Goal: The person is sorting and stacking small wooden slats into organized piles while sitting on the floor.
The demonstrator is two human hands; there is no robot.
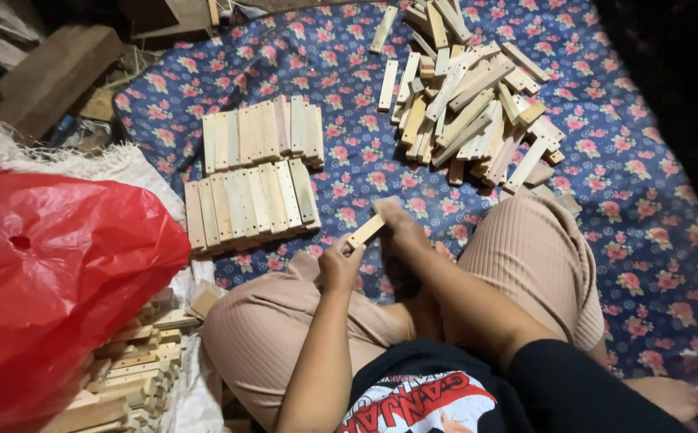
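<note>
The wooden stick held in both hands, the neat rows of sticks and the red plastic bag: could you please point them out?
Wooden stick (367, 230), head view, middle of its length.
Neat rows of sticks (251, 200), head view, front row's middle.
Red plastic bag (52, 273), head view, its front face.

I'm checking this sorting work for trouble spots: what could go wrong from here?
The wooden slat is pinched only at its ends by the left hand and right hand, so it might slip. The loose pile could slide further apart. The neat rows lie close to the knee and might get knocked.
</note>
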